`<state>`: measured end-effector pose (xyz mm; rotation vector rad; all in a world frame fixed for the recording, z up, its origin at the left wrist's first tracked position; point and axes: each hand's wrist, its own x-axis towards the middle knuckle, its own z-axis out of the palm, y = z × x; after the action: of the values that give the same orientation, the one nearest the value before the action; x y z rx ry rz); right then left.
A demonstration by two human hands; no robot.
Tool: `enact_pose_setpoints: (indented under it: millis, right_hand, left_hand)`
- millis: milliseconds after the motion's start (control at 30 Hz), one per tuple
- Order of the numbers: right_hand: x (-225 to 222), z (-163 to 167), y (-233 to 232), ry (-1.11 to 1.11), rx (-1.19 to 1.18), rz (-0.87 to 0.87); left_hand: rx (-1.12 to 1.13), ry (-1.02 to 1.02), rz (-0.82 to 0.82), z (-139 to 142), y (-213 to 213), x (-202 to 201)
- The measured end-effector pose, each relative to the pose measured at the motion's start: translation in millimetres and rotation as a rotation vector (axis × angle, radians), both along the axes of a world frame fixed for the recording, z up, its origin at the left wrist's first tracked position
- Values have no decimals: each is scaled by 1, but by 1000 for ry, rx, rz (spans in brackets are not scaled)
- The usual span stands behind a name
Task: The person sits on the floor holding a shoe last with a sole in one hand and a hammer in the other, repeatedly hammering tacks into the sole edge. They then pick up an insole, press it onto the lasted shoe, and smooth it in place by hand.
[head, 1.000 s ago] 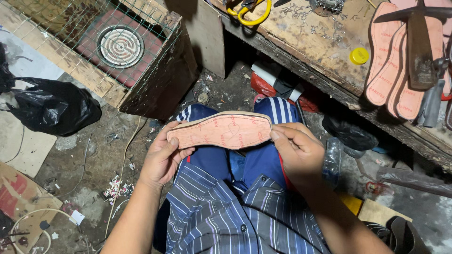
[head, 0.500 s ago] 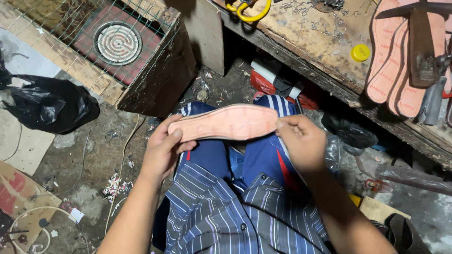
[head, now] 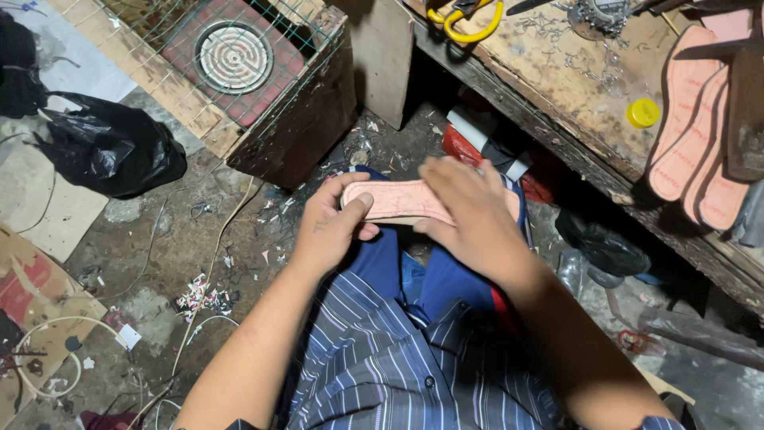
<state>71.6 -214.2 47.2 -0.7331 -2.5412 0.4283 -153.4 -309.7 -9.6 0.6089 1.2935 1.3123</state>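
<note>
Insole: a pink shoe insole (head: pixel 398 199) is held flat over the person's lap, above the blue trousers, lengthwise from left to right, so its upper face is turned to the eye and open to the fingers.
Wire cage: a wooden box with wire mesh (head: pixel 239 72) stands on the floor at the upper left; inside it lies a round coil heater (head: pixel 234 56) on a red pad, the mesh seemingly there to keep things off the coil.
Workbench: a worn wooden bench (head: pixel 573 87) runs along the upper right, its near edge just beyond the hands, so tools stay within reach.
Black bag: a black plastic bag (head: pixel 111 151) lies on the floor at the left, well apart from the work.
Stack of insoles: more pink insoles (head: pixel 692 135) lie overlapped at the bench's right end, apparently kept together as a batch.
Right hand: the right hand (head: pixel 469 219) lies spread across the insole's middle and right end, fingers pressing down on it.
Left hand: the left hand (head: pixel 334 227) pinches the insole's left end, thumb on top, steadying it.
Scissors: yellow-handled scissors (head: pixel 465 16) rest at the bench's far left edge.
Cap: a small yellow cap (head: pixel 643 113) sits on the bench beside the stack.
</note>
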Motion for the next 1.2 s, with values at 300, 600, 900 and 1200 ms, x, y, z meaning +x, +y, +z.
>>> enact_pose_setpoints:
  millis: [300, 600, 900, 1200]
  right_hand:
    - [-24, -3, 29, -35, -433, 70]
    - [-25, -3, 31, -75, -465, 79]
    - [-26, 2, 13, -94, -355, 16]
    - [-28, 1, 7, -84, -348, 8]
  left_hand:
    - [177, -83, -199, 4, -10, -12]
    - [285, -61, -176, -11, -7, -11]
    - [307, -116, -236, -4, -12, -13]
    - [282, 12, -246, -4, -10, -18]
